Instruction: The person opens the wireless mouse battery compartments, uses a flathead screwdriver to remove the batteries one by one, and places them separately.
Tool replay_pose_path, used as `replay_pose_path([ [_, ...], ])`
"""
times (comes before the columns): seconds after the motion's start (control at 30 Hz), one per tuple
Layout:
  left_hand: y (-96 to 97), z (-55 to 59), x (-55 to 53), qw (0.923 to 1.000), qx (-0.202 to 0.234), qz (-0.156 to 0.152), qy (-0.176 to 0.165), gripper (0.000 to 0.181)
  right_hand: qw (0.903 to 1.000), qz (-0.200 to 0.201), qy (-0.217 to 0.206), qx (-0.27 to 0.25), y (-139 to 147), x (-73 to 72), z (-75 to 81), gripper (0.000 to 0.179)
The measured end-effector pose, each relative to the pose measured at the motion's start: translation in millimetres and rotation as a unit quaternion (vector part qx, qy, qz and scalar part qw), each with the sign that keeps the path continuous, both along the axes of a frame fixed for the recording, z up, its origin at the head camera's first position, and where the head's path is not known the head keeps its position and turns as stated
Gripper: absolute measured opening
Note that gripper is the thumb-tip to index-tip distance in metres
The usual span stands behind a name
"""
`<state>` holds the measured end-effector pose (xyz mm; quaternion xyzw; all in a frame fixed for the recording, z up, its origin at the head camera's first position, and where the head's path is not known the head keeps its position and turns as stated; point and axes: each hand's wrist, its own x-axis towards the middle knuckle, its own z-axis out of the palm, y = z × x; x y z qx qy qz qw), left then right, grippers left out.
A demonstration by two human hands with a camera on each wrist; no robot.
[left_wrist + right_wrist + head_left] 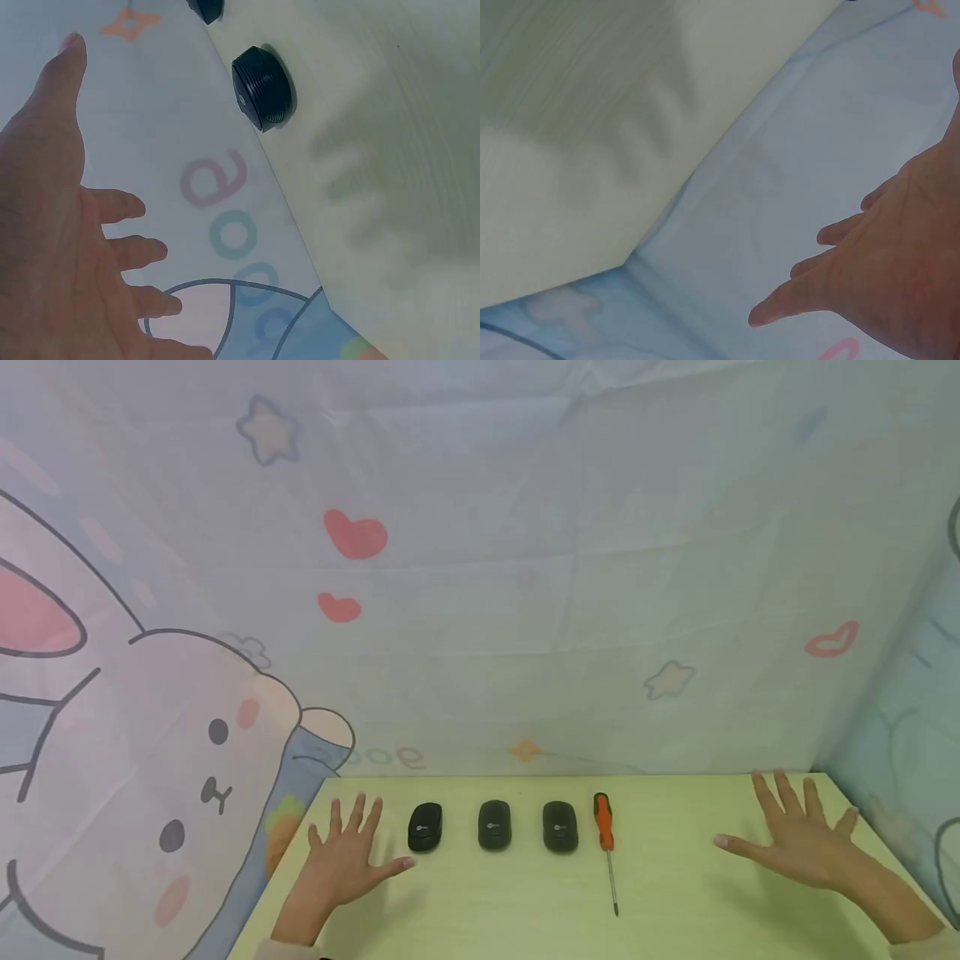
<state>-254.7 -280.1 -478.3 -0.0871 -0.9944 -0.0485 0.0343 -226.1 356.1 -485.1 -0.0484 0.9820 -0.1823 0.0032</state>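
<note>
Three black computer mice stand in a row on the table: a left mouse [425,827], a middle mouse [494,825] and a right mouse [560,827]. To their right lies a screwdriver [604,823] with an orange and black handle, its metal tip toward the front. My left hand [341,864] hovers over the table's left side with fingers spread, nearest the left mouse and holding nothing. Over the right side, my right hand [806,843] is likewise spread and holds nothing. In the left wrist view, one mouse [262,88] shows beyond the thumb.
The pale yellow-green table [525,902] ends at the back against a hanging cloth [510,652] printed with hearts, stars and a large rabbit. More printed cloth [911,760] hangs along the right side. Shadows of both hands fall on the tabletop.
</note>
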Motion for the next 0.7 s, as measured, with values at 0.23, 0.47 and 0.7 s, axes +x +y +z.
replay_pose_path([
  [0.23,-1.2,-1.4,2.2,0.9999,0.006,-0.013,-0.003,0.115,0.9996,0.013,0.008,-0.025,-23,-1.7,3.7,0.12],
  [0.47,1.5,-4.7,3.2,0.9996,0.013,-0.024,0.004,0.111,0.9984,0.024,0.012,-0.049,-46,-5.2,14.3,0.121],
  [0.7,4.4,-12.5,-3.3,0.9989,0.03,-0.029,0.02,0.105,0.9953,0.047,0.023,-0.081,-68,-10.6,15.0,0.121],
])
